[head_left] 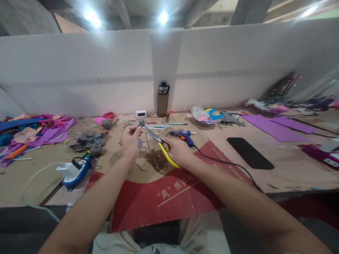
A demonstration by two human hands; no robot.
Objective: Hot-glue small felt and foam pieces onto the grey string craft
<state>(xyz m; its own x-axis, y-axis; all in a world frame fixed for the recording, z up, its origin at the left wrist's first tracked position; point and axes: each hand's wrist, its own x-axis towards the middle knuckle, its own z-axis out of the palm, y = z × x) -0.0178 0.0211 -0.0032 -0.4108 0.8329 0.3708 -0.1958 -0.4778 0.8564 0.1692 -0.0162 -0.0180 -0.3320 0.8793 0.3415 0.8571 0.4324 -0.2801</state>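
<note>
A: What is the left hand (130, 141) doing?
B: Its thumb and fingers pinch a small grey piece (142, 123) above the middle of the table (286, 176). A grey strand (148, 138) hangs just beside it.

A: And the right hand (178, 150)?
B: Wrapped around the yellow handles of the scissors (156, 138). The blades slant up and left, their tips right by the grey piece. Whether they touch it, I can't tell.

A: What lies under the hands?
B: Cardboard (185, 203), brown further back and red toward the person, its near edge hanging past the table.

A: Anything close to the right hand?
B: A blue glue gun (186, 137), just beyond it, with a black cable running right. Further right, a black phone (250, 152) lies flat, and behind that are purple sheets (272, 127).

A: And on the left?
B: Grey scraps (88, 141) in a heap, a grey yarn ball (95, 151) at its near side, then a blue power strip (76, 173) with a white plug in it.

A: At the back?
B: A dark bottle (162, 102) stands upright by the wall, a small white clock (141, 114) to its left. A bowl (205, 124) of bits sits to its right.
</note>
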